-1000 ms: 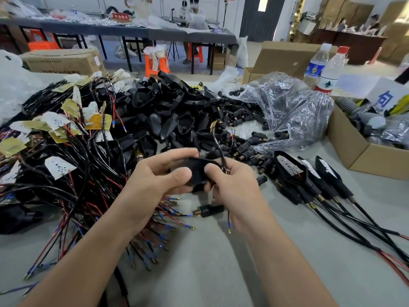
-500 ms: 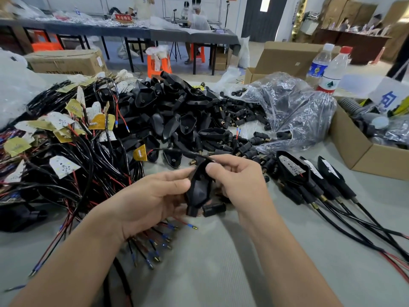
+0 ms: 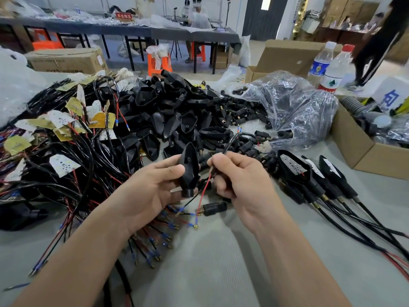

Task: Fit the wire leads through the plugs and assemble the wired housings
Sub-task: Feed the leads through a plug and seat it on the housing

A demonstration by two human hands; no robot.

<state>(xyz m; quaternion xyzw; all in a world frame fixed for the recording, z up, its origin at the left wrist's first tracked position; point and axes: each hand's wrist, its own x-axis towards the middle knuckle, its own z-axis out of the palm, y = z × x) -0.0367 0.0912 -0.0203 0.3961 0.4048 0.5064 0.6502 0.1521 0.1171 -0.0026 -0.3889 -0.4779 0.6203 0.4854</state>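
Now the left hand point(image 3: 152, 187) grips a black housing point(image 3: 189, 171), thumb across its near face and the other fingers curled behind it. The housing stands nearly upright, its narrow neck pointing down past the fingertips. Just right of it, the right hand point(image 3: 240, 180) pinches a wire lead point(image 3: 204, 189) between thumb and forefinger, with the remaining fingers curled in. Above that pinch the lead's black cable arcs away toward the far pile. Below it a red strand hangs beside the housing's neck, down to a blue-sleeved tip near the tabletop. Whether the lead passes through the housing I cannot tell.

A loose plug point(image 3: 213, 208) lies on the grey table point(image 3: 199, 273) just below the right fingers, touching neither hand. Beyond both sets of fingertips sits a heap of empty housings point(image 3: 177, 116). Left of the left fingers sprawls a tangle of wires point(image 3: 66, 156) with little boards. Right of the right fingers lie finished units point(image 3: 309, 173) in a row, with a clear bag point(image 3: 292, 107) behind them.
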